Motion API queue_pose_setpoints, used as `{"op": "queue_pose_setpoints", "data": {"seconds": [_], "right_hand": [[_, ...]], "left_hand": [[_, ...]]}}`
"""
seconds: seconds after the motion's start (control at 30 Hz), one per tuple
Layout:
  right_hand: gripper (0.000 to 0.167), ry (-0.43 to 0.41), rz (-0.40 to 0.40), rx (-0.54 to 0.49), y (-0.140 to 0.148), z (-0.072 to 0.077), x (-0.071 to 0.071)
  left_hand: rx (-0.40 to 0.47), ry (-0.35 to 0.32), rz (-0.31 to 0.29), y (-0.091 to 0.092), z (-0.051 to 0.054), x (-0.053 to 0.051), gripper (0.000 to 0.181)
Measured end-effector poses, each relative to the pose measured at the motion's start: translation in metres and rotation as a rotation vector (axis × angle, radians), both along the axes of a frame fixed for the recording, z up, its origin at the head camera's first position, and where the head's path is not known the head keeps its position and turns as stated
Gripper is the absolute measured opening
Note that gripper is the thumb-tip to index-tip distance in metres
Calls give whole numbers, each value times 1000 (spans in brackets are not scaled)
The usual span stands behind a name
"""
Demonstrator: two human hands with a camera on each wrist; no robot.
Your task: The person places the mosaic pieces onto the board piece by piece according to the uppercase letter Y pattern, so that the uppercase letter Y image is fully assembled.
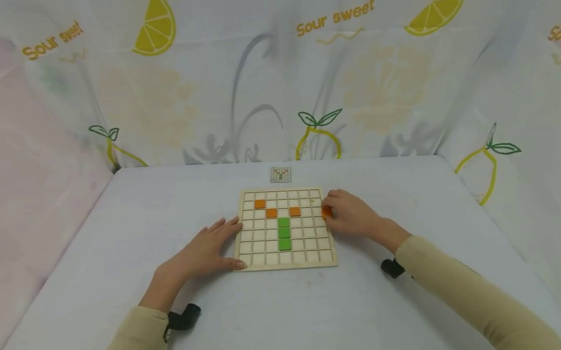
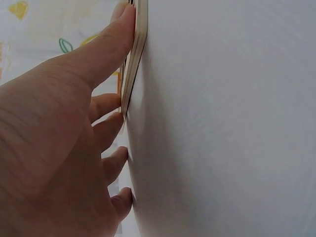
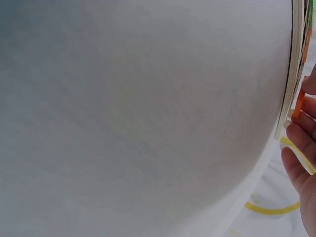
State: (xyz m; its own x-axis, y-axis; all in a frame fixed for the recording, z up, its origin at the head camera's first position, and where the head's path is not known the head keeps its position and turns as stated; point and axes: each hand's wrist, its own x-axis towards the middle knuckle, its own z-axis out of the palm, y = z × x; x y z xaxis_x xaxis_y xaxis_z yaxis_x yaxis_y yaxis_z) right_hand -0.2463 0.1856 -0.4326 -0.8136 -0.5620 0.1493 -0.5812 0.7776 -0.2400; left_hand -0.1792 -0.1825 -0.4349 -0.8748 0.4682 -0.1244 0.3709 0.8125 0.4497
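A square wooden grid board point(image 1: 263, 260) lies flat on the white table. Three green tiles point(image 1: 284, 232) form a short column on it, and three orange tiles point(image 1: 271, 213) sit in cells above them. My left hand point(image 1: 204, 251) rests against the board's left edge with fingers spread, the thumb at the near corner. At the right edge, my right hand point(image 1: 354, 214) pinches another orange tile point(image 1: 327, 213). In the right wrist view that orange tile point(image 3: 299, 102) shows between thumb and fingers, beside the board's rim point(image 3: 291, 74).
Behind the board lies a small pattern card point(image 1: 280, 175) showing a similar grid design. White cloth point(image 1: 271, 74) printed with lemons and lettering hangs at the back and sides. The white tabletop point(image 1: 294, 320) extends around the board.
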Motion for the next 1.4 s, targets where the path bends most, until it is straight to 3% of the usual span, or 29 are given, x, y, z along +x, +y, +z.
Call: {"op": "queue_pose_setpoints", "data": {"seconds": [0.53, 0.73, 1.1, 1.4], "right_hand": [[18, -10, -15, -4, -20, 2, -18], [18, -36, -35, -7, -26, 3, -22], [16, 9, -19, 10, -34, 2, -30], [22, -25, -53, 39, -42, 1, -32]], "left_hand": [[-21, -2, 1, 0, -3, -4, 98], [-17, -14, 7, 0, -2, -3, 98], [-12, -9, 6, -1, -3, -3, 98], [2, -5, 4, 0, -1, -1, 97]]}}
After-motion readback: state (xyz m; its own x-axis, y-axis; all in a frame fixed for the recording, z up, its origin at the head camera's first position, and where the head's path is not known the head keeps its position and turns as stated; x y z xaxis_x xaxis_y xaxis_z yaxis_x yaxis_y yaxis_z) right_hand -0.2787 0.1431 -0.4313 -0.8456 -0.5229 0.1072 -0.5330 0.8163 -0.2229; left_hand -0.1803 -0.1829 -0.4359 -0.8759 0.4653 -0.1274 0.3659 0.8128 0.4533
